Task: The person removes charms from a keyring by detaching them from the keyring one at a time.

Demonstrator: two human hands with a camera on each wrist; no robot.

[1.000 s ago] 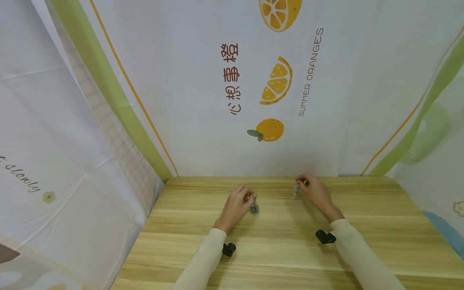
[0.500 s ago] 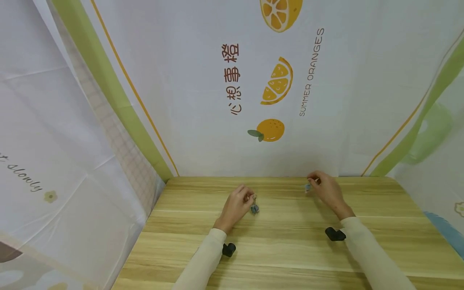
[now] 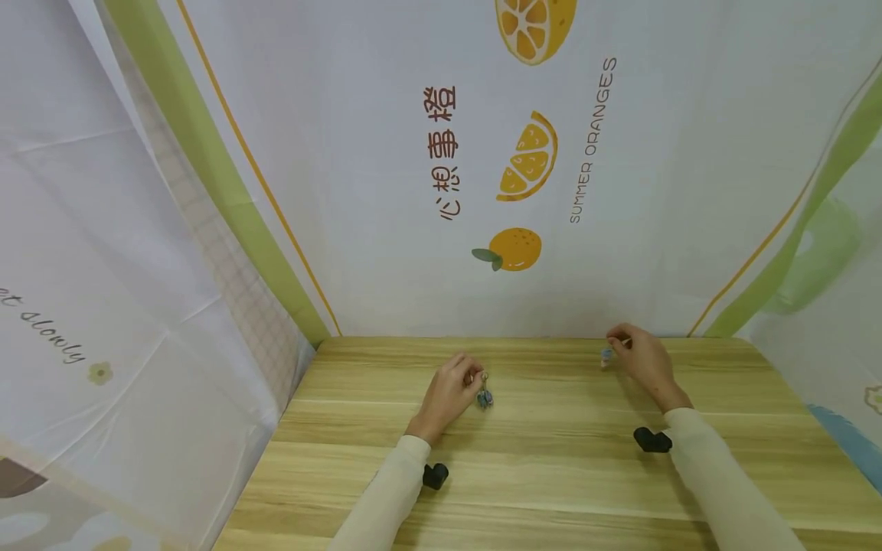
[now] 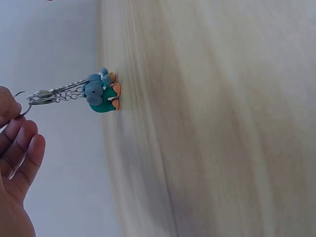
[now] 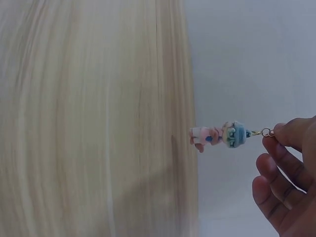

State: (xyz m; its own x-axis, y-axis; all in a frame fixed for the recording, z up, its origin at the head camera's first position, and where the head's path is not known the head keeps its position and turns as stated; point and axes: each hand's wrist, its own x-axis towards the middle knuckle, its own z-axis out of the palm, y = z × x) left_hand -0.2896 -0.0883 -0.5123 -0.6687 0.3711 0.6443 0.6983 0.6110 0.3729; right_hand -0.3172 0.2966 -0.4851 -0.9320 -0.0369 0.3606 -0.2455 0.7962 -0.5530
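Carried the pastel figurine charm [image 5: 212, 134] farther right over the table [image 3: 537, 474] than one second earlier, away from the left hand [image 3: 448, 394]; kept the latter in nearly the same place. Pinched the charm's small ring [image 5: 266, 132] between thumb and forefinger of the right hand [image 3: 646, 363], with the other fingers loosely bent. Held by thumb and finger, in the left, the blue-grey and green figurines [image 4: 101, 94], dangling from chains [image 4: 69, 92]; left contact with the wood undeterminable. Stretched both cream sleeves [image 3: 389, 490] forward, well apart. Showed, behind the pale wood-grained table, a white cloth [image 3: 379, 191] printed with oranges [image 3: 520, 249].
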